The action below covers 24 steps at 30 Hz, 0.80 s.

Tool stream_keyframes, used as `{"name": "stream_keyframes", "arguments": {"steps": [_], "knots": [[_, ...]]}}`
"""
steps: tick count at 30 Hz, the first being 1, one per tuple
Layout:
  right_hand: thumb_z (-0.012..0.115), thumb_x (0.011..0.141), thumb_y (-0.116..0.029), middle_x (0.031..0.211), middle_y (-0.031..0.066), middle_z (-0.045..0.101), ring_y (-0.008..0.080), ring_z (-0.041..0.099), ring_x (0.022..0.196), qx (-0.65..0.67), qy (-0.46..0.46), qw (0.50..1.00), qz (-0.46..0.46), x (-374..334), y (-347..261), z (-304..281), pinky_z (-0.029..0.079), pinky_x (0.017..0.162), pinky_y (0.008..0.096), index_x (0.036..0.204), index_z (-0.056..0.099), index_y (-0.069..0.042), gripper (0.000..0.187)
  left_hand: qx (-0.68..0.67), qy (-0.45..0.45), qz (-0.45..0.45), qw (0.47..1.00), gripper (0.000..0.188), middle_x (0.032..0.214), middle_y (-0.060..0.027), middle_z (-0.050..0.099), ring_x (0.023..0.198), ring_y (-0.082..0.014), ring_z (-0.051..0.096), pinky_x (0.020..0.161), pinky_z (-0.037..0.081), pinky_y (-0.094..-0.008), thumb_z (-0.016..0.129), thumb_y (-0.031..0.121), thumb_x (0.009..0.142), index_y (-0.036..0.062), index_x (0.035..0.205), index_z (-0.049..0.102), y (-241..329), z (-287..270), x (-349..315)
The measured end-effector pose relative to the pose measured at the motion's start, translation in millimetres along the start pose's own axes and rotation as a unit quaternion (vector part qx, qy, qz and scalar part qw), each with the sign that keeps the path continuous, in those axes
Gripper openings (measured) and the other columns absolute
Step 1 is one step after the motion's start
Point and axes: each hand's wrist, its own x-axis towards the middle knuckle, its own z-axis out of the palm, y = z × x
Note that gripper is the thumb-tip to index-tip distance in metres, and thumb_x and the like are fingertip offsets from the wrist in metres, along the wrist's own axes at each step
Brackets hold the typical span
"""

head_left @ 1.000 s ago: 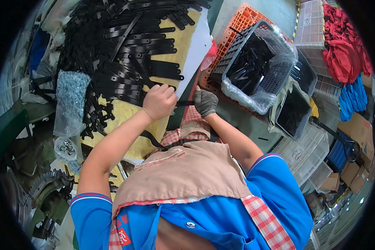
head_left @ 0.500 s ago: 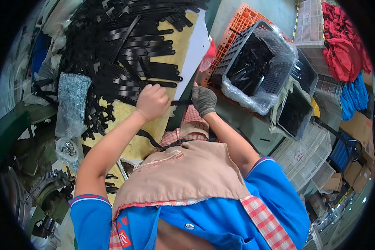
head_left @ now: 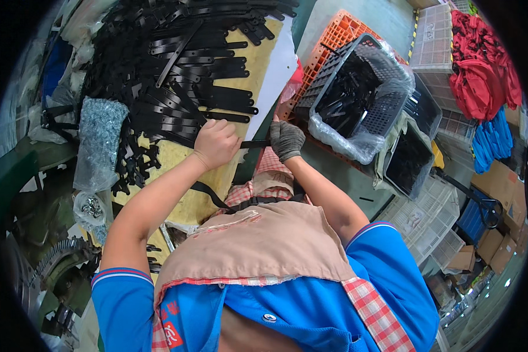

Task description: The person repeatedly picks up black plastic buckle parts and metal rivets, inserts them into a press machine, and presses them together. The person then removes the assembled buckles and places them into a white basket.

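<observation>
We see both forearms reaching forward from the lower edge, converging ahead of the chest. Left hand (head_left: 216, 142) bare, fingers curled into a closed grip, knuckles up, elbow bent outward. Right hand (head_left: 286, 139) in a grey knit glove, fingers likewise closed, just beside the left, wrist straight, upper arm angled inward.

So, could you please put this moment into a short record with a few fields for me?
left hand: bare left hand, closed on one end of a black strap
right hand: gloved right hand, closed on the strap's other end
worktop: yellow board heaped with a pile of black straps
beside pile: clear bag of small metal parts
right of hands: plastic-lined basket of black parts on an orange crate
</observation>
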Motion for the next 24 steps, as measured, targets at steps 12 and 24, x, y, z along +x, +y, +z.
{"name": "stream_keyframes", "arguments": {"steps": [12,24], "knots": [[0.039,0.1,-0.036,0.065,0.019,0.062,0.0404,0.061,0.063,-0.021,-0.012,1.0,0.001,1,4,9,0.047,0.061,0.0505,0.063,0.062,-0.008,0.052,-0.018,-0.008,0.01,1.0,0.018,0.075,-0.0024,0.051,0.079,-0.0217,0.054,0.069,0.039,-0.0366,0.069,0.02,0.076,0.012,0.064,0.058,4,0,-5],[0.034,0.101,-0.042,0.066,0.0202,0.062,0.04,0.062,0.066,0.021,-0.034,0.999,0.022,5,6,4,0.047,0.064,0.0509,0.07,0.066,-0.007,0.057,0.004,-0.008,0.001,1.0,0.019,0.074,-0.0027,0.05,0.079,-0.022,0.054,0.069,0.039,-0.0372,0.069,0.021,0.076,0.0121,0.064,0.059,6,1,1]]}}
